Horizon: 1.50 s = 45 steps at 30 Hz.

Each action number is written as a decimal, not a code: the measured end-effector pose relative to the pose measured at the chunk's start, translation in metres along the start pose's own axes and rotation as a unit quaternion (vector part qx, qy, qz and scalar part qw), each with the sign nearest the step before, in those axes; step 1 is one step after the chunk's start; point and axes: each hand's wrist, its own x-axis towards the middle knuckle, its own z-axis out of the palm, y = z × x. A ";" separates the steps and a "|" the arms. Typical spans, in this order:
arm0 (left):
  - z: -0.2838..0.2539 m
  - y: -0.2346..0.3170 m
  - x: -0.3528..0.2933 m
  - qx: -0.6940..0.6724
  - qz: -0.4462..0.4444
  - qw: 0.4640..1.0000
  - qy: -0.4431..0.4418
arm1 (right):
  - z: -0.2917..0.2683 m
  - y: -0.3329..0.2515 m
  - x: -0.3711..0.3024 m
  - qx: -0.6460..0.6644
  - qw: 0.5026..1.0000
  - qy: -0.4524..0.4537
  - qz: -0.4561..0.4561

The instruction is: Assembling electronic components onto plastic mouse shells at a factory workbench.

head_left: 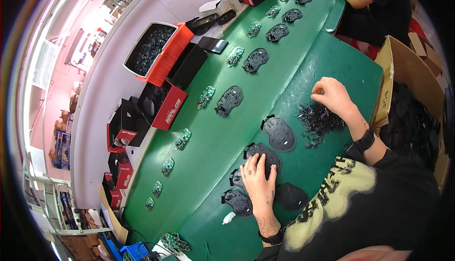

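My left hand lies with its fingers stretched out over a black mouse-shaped plastic shell, touching its near part. My right hand is raised above a heap of small black plastic pieces, thumb and forefinger pinched together. Whatever is between those fingertips, if anything, is too small to make out. Just beyond the left hand another black shell lies flat. More shells, one of them a black shell, are grouped left of that hand, partly covered by it. A smooth dark cover sits to its right.
Along the green belt run rows of black shells and green circuit boards. A red bin and several boxes line the left side. At right stands a cardboard box of black parts; a co-worker sits beyond.
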 end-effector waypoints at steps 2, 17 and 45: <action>-0.009 0.001 -0.003 0.010 0.001 1.000 0.003 | 0.008 -0.002 -0.002 0.015 1.000 -0.021 -0.007; -0.005 0.003 -0.002 0.015 0.049 0.998 0.041 | 0.016 0.011 -0.003 0.052 0.998 -0.040 0.009; -0.013 -0.009 -0.090 0.041 -0.074 0.993 0.088 | 0.086 -0.111 -0.066 0.522 0.779 -0.341 -0.064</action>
